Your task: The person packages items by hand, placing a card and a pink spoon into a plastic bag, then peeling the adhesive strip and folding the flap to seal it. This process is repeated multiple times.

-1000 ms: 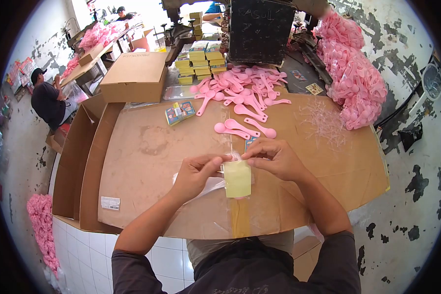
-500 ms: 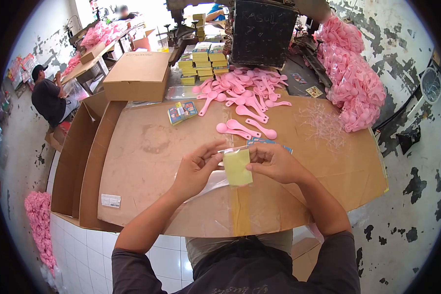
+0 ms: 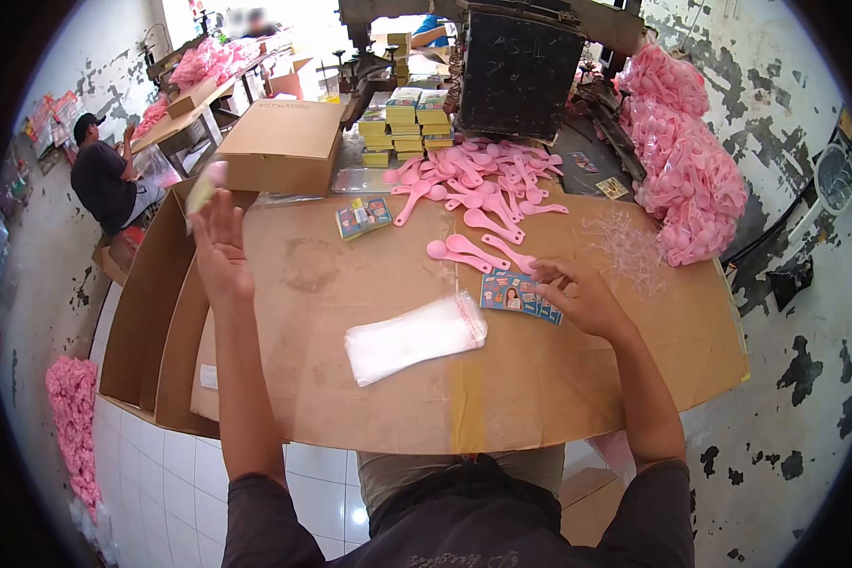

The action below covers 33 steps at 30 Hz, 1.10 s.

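My left hand (image 3: pixel 223 254) is raised over the left side of the table, fingers stretched out. At its fingertips is a motion-blurred small packet (image 3: pixel 204 187), pale yellow and pink, above the open carton. My right hand (image 3: pixel 579 295) has its fingers apart and curved, with fingertips right at the bowl end of a pink measuring spoon (image 3: pixel 507 252). Under that hand lie several blue printed cards (image 3: pixel 513 295). A stack of clear plastic bags (image 3: pixel 415 339) rests flat in front of me.
Pink spoons (image 3: pixel 483 170) are heaped at the back, near stacked cards (image 3: pixel 402 123) and a black machine (image 3: pixel 521 71). A card bundle (image 3: pixel 363 219) lies left of them. An open carton (image 3: pixel 142 341) flanks the table's left edge. Plastic strips (image 3: pixel 625 248) lie right. A person (image 3: pixel 104 180) sits far left.
Both hands have parted from the middle. My left hand has swung up and left, the packet leaving its fingers; my right hand has moved right to the spoons and cards. The bags are uncovered.
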Available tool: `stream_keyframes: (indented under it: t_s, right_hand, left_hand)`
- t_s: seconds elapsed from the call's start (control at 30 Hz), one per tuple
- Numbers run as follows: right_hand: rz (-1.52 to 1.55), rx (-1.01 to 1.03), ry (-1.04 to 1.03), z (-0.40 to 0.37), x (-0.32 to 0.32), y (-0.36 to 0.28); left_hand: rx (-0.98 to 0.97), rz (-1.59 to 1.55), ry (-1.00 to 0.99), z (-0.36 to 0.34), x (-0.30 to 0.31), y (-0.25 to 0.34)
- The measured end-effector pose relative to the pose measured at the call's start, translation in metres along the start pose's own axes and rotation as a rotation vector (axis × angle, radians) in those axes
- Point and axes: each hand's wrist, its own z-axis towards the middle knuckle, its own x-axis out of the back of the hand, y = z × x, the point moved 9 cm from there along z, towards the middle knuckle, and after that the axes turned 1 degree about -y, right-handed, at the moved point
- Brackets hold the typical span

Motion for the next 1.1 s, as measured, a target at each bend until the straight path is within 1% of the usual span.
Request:
stream_keyframes:
  t_s: [0.03,0.1,0.13,0.17,0.23,0.3,0.37,0.43,0.53,0.63,0.73,0.83,0.93,1.03,1.1]
  right_hand:
    - [-0.012,-0.026,0.014,-0.002,0.001,0.008]
    - [-0.036,0.003,0.106,-0.005,0.006,0.011]
    - [-0.05,0.016,0.154,-0.005,0.01,0.012]
    - [-0.156,0.063,0.14,-0.005,0.008,0.009]
    - [-0.374,0.146,0.112,-0.006,0.007,0.005]
    - [-0.368,0.142,0.071,-0.01,-0.001,0.007]
    - [-0.352,0.126,0.054,-0.008,-0.006,0.011]
    - [-0.324,0.091,0.051,-0.008,-0.008,0.018]
    - [-0.268,0.053,0.056,-0.005,-0.009,0.022]
    - [-0.248,0.062,0.128,-0.004,-0.014,0.016]
    - [-0.336,0.109,0.162,-0.002,-0.019,0.011]
    - [-0.133,0.062,0.244,-0.001,-0.014,0.017]
    - [-0.062,0.067,0.286,-0.002,-0.006,0.018]
    - [0.181,0.041,0.234,-0.005,-0.007,0.023]
    - [0.315,0.016,0.225,-0.008,-0.014,0.017]
  left_hand:
    - [0.024,-0.028,0.054,0.004,0.008,-0.002]
    - [0.069,-0.082,0.161,0.008,0.028,-0.01]
    - [0.124,-0.025,0.098,0.006,0.028,-0.023]
    - [0.151,0.116,-0.026,0.002,0.023,-0.035]
    - [0.213,0.392,-0.28,-0.03,-0.01,-0.068]
    - [0.33,0.661,-0.638,-0.084,-0.061,-0.096]
    - [0.275,1.049,-0.972,-0.146,-0.099,-0.11]
    - [0.078,1.194,-1.147,-0.186,-0.12,-0.111]
    - [-0.065,1.237,-1.197,-0.204,-0.12,-0.12]
    - [0.016,1.215,-1.152,-0.201,-0.116,-0.128]
    - [0.204,1.177,-1.093,-0.197,-0.109,-0.136]
    - [0.289,1.174,-1.053,-0.196,-0.105,-0.137]
    - [0.189,1.17,-1.069,-0.196,-0.11,-0.132]
    - [-0.126,1.006,-1.113,-0.198,-0.123,-0.115]
    - [0.237,0.723,-1.023,-0.199,-0.115,-0.127]
